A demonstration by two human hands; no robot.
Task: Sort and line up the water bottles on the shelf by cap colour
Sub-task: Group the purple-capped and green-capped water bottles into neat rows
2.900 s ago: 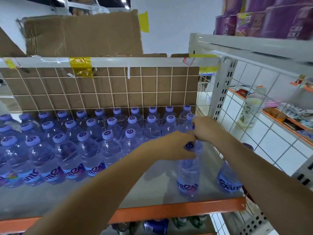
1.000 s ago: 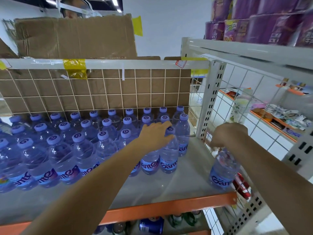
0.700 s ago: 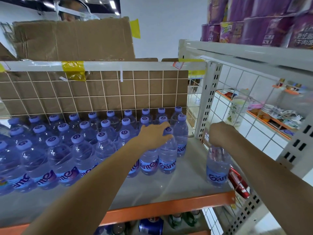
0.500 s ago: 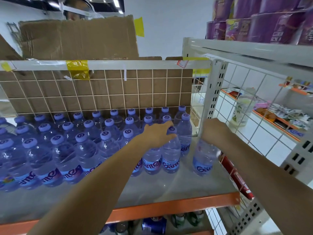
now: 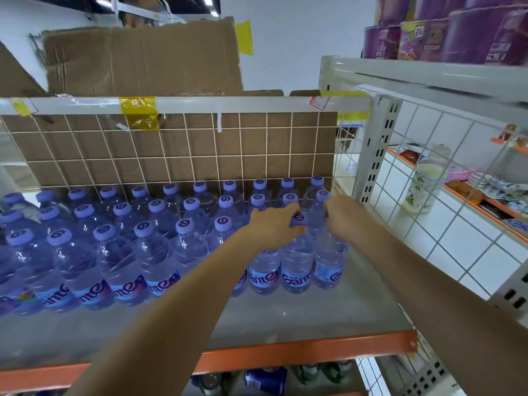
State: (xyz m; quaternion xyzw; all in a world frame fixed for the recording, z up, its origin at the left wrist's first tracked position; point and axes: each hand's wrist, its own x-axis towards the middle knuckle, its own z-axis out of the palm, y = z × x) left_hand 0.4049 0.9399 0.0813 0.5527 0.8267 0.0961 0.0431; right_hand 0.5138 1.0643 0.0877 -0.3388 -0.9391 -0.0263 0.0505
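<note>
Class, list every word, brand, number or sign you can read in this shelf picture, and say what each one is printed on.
"Gante": blue label of a front-row water bottle, beside the right hand's bottle; neighbouring labels show only parts, such as "ante".
Swirl logo, no letters: purple bottle caps.
Red price tag on the white rail: too small to read.
Purple packages on the top shelf: print blurred, unreadable.
Paper slip behind the wire grid: unreadable.

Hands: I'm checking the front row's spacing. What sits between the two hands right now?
In the head view, one purple-capped bottle stands between the left hand and the right hand; its cap shows in the gap.
</note>
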